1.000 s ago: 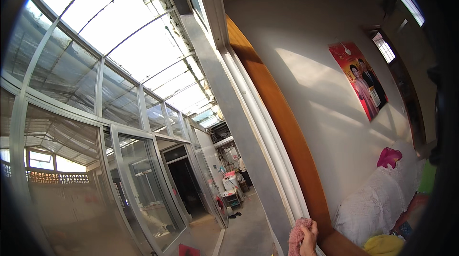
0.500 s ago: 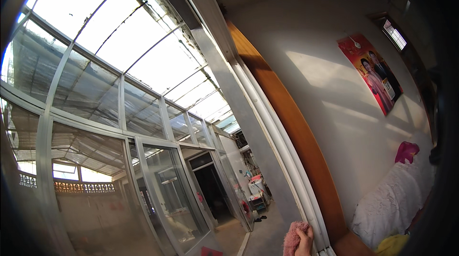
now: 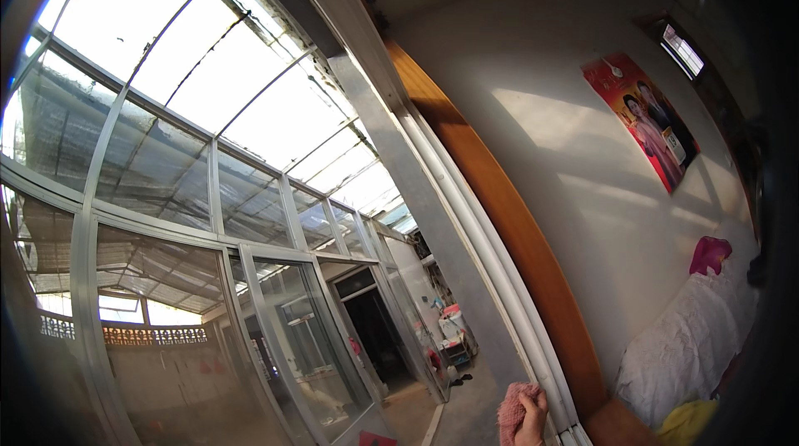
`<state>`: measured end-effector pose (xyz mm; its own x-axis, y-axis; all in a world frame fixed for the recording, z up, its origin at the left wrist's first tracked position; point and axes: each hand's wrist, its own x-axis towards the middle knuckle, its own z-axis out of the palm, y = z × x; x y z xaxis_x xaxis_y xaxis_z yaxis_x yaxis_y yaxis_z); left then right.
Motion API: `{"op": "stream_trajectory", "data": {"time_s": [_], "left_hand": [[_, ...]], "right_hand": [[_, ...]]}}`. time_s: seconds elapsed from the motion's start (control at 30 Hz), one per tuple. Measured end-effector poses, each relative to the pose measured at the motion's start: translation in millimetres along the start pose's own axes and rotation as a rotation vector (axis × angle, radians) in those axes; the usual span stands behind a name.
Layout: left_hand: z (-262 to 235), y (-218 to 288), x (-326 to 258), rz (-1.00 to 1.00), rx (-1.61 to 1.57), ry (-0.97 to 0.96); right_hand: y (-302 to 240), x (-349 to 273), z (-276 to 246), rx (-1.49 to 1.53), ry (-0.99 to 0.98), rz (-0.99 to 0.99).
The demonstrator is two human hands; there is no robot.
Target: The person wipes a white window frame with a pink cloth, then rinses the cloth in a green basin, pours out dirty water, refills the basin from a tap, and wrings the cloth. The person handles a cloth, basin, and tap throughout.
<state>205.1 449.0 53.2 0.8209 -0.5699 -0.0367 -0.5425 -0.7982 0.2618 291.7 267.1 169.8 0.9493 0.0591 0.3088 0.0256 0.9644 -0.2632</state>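
The right hand (image 3: 533,423) has its grip curled tightly round a rumpled, fluffy pink cloth (image 3: 511,417), which bulges out on the hand's left side. The cloth is low in the view, at the left edge of a long white grooved window frame (image 3: 499,304); whether it presses on the frame, I cannot tell. How the left hand's grip stands, I cannot tell either. Along the frame's right side runs a curved orange-brown wooden board (image 3: 509,225), and along its left a flat grey strip (image 3: 433,205). Farther right, a magenta cloth (image 3: 710,255) lies on a white draped sheet (image 3: 674,354), near a bright yellow cloth (image 3: 689,423)
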Motion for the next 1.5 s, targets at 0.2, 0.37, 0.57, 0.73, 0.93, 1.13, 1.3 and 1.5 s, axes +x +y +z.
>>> {"op": "stream_trajectory", "data": {"time_s": [0.2, 0.37, 0.57, 0.73, 0.93, 1.13, 1.3, 1.5], "left_hand": [[2.8, -8.3, -7.1, -0.004, 0.0, -0.005], [0.2, -9.1, -13.0, -0.011, -0.02, -0.001], [10.4, -27.8, -29.4, -0.054, -0.092, -0.002], [45.8, -70.1, -44.2, -0.022, -0.198, 0.09], [55.1, -86.4, -63.2, -0.19, -0.342, 0.171], [38.6, -94.8, -78.1, -0.122, -0.446, 0.418], [-1.6, -128.7, -40.0, -0.382, -0.43, 0.762], [-138.2, -135.4, 57.7, -0.303, -0.274, 1.049]], "right_hand": [[-5.1, -4.5, 8.7, -0.046, 0.028, 0.001], [-3.5, -3.6, 13.7, 0.008, 0.001, 0.084], [-6.6, 24.5, 16.9, -0.131, -0.008, -0.037], [-27.2, 67.4, 54.4, -0.203, -0.194, -0.179], [-63.0, 152.7, 148.6, -0.449, -0.354, -0.581], [-101.9, 238.2, 258.4, -0.592, -0.462, -0.837], [-125.4, 278.9, 326.7, -0.686, -0.432, -1.022], [-134.1, 319.3, 405.9, -0.72, -0.533, -1.086]]}}
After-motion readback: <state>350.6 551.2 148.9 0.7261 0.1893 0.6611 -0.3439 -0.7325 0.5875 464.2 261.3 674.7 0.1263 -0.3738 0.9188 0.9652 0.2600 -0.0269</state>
